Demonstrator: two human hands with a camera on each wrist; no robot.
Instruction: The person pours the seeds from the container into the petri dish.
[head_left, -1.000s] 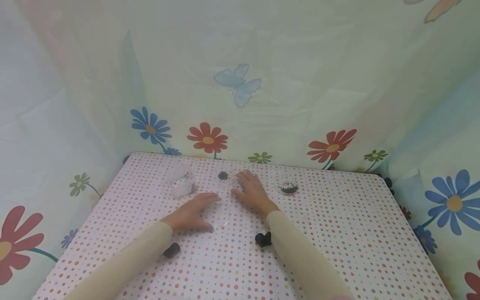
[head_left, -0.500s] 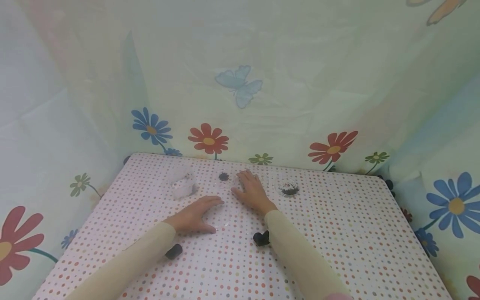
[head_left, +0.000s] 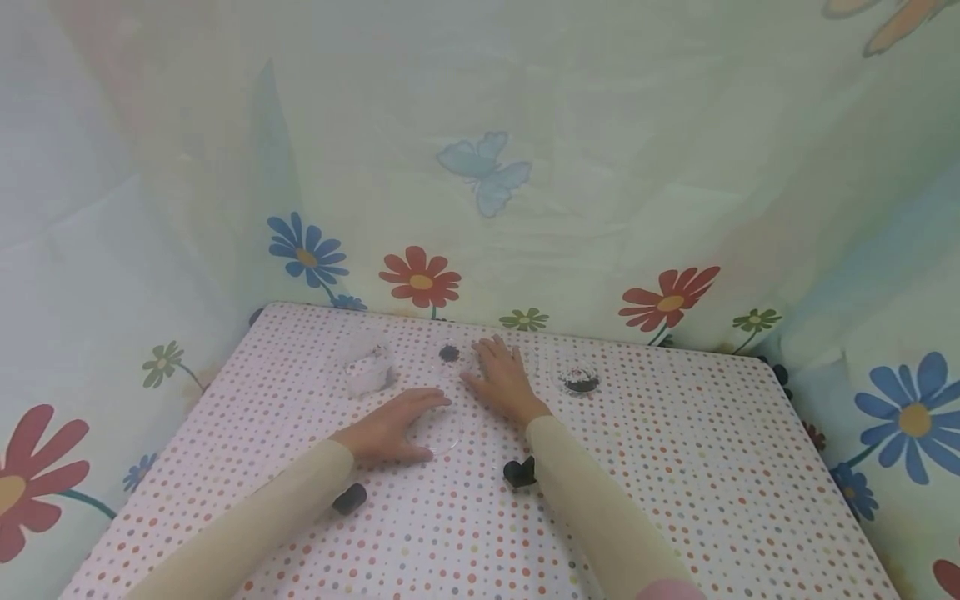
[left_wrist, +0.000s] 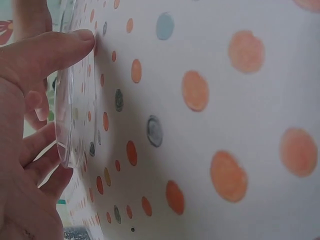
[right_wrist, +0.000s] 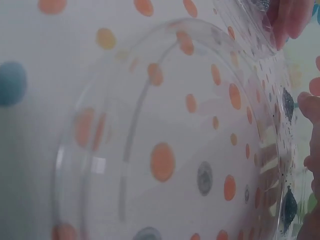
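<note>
In the head view, my left hand (head_left: pixel 390 429) curves in a C shape at a shallow, clear round dish (head_left: pixel 447 442) on the dotted table. The left wrist view shows this dish (left_wrist: pixel 70 115) between thumb and fingers, which grip its rim. My right hand (head_left: pixel 504 382) lies farther forward, palm down with fingers extended, beside a small dish of dark grains (head_left: pixel 449 353). Another faint clear dish (head_left: pixel 527 360) shows just right of its fingers. In the right wrist view, a large clear dish (right_wrist: pixel 165 130) fills the foreground, while the right hand (right_wrist: pixel 312 125) appears at the edge.
Right of the right hand stands a clear dish with dark grains (head_left: pixel 580 381). At the back left is a clear container with whitish contents (head_left: pixel 367 371). A flowered curtain (head_left: pixel 570 208) hangs behind the dotted tabletop (head_left: pixel 675 467).
The head view has shifted slightly. My left hand has moved a little to the right; the right hand stays nearly still, and the dishes keep their places.
</note>
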